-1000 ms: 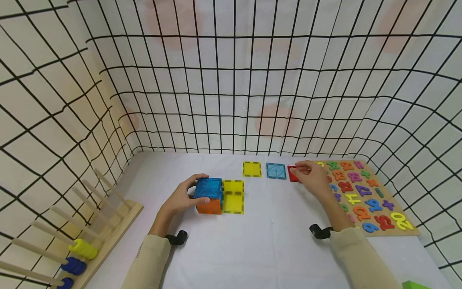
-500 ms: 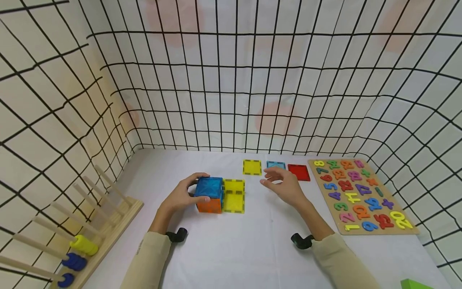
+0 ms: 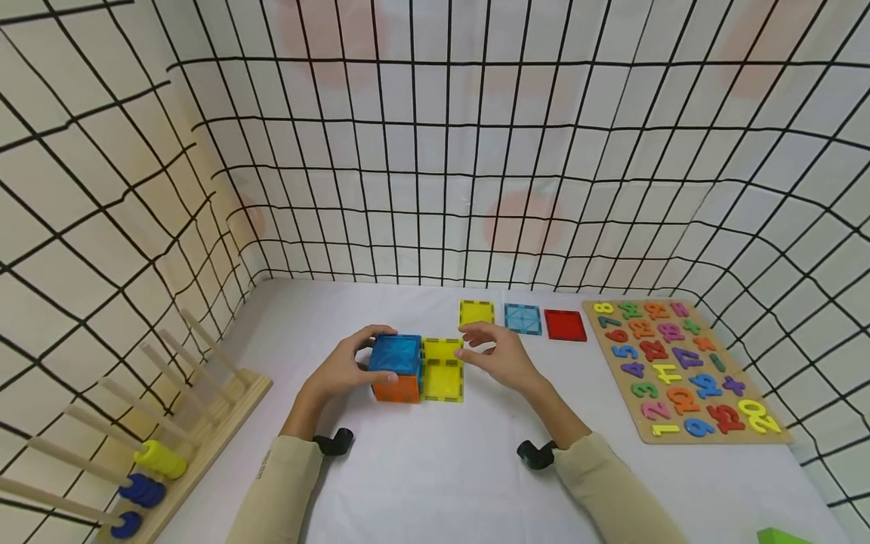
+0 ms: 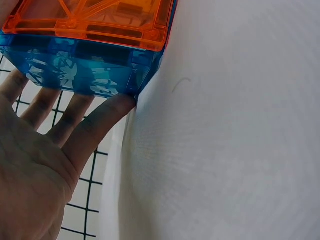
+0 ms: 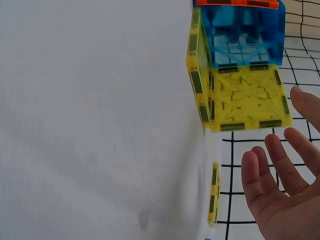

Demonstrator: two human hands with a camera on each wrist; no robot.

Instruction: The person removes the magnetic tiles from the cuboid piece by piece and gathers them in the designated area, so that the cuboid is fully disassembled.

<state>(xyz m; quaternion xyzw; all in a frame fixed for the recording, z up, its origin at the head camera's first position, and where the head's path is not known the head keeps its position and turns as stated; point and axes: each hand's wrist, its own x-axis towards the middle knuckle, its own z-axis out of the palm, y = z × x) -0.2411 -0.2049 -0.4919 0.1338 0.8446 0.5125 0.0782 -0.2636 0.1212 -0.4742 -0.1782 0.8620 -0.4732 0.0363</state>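
A cube of magnetic tiles (image 3: pixel 396 354), blue on top and orange in front, stands on the table. My left hand (image 3: pixel 337 372) grips its left side, thumb across the front and fingers behind; the left wrist view shows fingertips against a blue face (image 4: pixel 75 70). Joined to the cube's right are two yellow magnetic tiles: one flat on the table (image 3: pixel 443 381), the other upright at its back edge (image 3: pixel 442 349). My right hand (image 3: pixel 504 360) is just right of them, fingers loosely bent. In the right wrist view its fingers (image 5: pixel 287 167) hold nothing and sit apart from the upright yellow tile (image 5: pixel 250 97).
Loose yellow (image 3: pixel 476 311), light blue (image 3: pixel 522 319) and red (image 3: pixel 566 326) tiles lie in a row at the back. A number puzzle board (image 3: pixel 737 378) lies right. A wooden peg stand (image 3: pixel 224 415) with rings is left. Black wire grid (image 3: pixel 445 174) encloses the table.
My right hand has let go of the red tile and moved left, past the light blue tile, to the yellow tiles beside the cube. My left hand has stayed on the cube.
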